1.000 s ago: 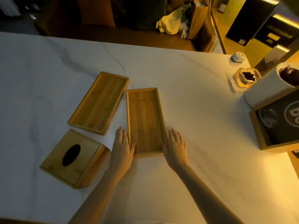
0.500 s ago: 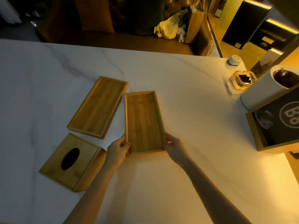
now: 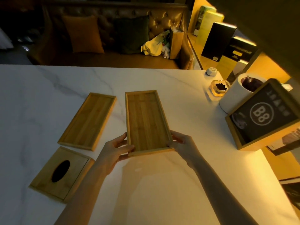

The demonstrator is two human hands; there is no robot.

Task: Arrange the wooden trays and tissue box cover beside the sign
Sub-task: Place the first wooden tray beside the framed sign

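A long wooden tray [image 3: 146, 120] is held above the white marble table [image 3: 162, 184] at its near end. My left hand [image 3: 116, 149] grips its near left corner and my right hand [image 3: 181, 143] grips its near right corner. A second wooden tray [image 3: 87, 120] lies flat on the table to the left, angled. The wooden tissue box cover [image 3: 60, 174] with a dark oval slot sits at the near left. The black sign [image 3: 263, 114] marked "B8", in a wooden frame, stands tilted at the right edge.
A white cylinder container [image 3: 233, 95] stands behind the sign. A glass ashtray [image 3: 219, 88] and a small white round object [image 3: 211, 72] sit at the far right corner. A sofa with cushions and a paper bag [image 3: 176, 43] lies beyond the table's far edge.
My hands went from lying flat beside the middle tray to gripping its near corners, and the tray now sits raised and further right. The view tilted up.
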